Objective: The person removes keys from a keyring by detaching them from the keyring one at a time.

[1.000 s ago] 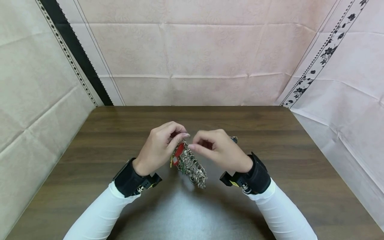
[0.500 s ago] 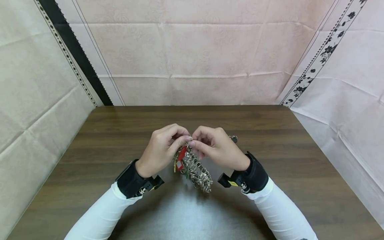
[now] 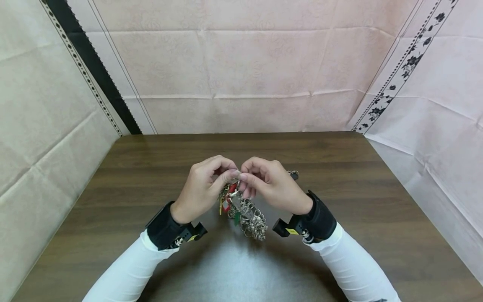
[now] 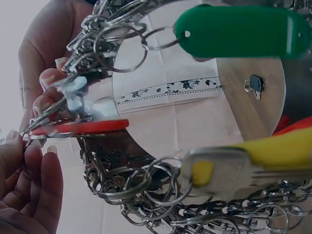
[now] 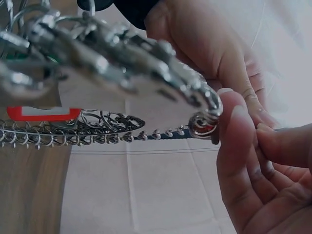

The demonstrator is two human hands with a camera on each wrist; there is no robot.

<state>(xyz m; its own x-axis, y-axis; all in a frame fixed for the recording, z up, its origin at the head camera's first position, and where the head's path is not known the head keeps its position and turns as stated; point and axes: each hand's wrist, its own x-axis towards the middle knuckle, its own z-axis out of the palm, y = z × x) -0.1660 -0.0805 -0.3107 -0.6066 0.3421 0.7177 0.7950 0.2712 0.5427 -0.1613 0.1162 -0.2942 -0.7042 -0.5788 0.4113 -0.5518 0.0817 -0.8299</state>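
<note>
A large metal ring hung with key rings [image 3: 253, 220] and clasps dangles between my two hands. My left hand [image 3: 205, 184] pinches the top of the large ring between thumb and fingertips. Right against it, my right hand [image 3: 273, 184] pinches at the same spot, its lower fingers curled by the upper rings. The hands mostly hide the large ring's ends. A green key tag [image 4: 239, 31], a red key tag [image 5: 43, 113] and a yellow-headed key [image 4: 219, 168] hang among the rings.
Behind my right hand, a small black-headed key [image 3: 293, 174] with a ring lies on the brown wooden table [image 3: 170, 147]. Pale patterned cloth [image 3: 241, 63] hangs beyond the table's far edge and at both sides.
My right hand has moved left until its fingertips meet those of my left. The hanging bunch has shifted slightly right and down, and the green tag now shows below it.
</note>
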